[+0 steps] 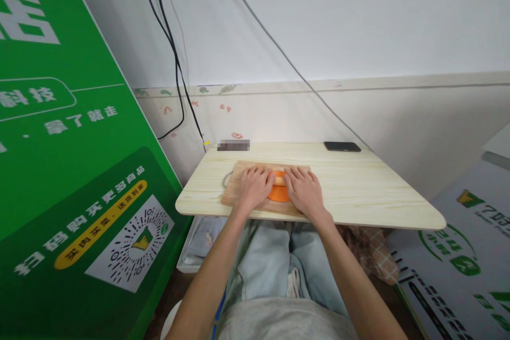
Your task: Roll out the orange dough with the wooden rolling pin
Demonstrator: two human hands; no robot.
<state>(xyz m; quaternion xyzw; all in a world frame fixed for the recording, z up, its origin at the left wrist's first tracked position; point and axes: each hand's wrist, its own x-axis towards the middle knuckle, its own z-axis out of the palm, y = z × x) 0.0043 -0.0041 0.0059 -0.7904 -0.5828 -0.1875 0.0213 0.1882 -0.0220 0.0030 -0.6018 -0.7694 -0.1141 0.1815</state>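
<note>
A wooden cutting board [239,178] lies on a small pale wooden table [358,191]. An orange object [278,193] rests on the board, partly hidden between my hands. My left hand [255,186] lies flat on the board on the object's left, fingers stretched forward and together. My right hand [303,188] lies flat on its right, fingers extended too. Both hands touch or nearly touch the orange object; neither grips it.
A dark phone [342,146] lies at the table's back right. A small blurred item [233,145] sits at the back left, with black cables [175,53] hanging down the wall. A green printed panel [67,170] stands left; a white-and-green box [470,255] is at right.
</note>
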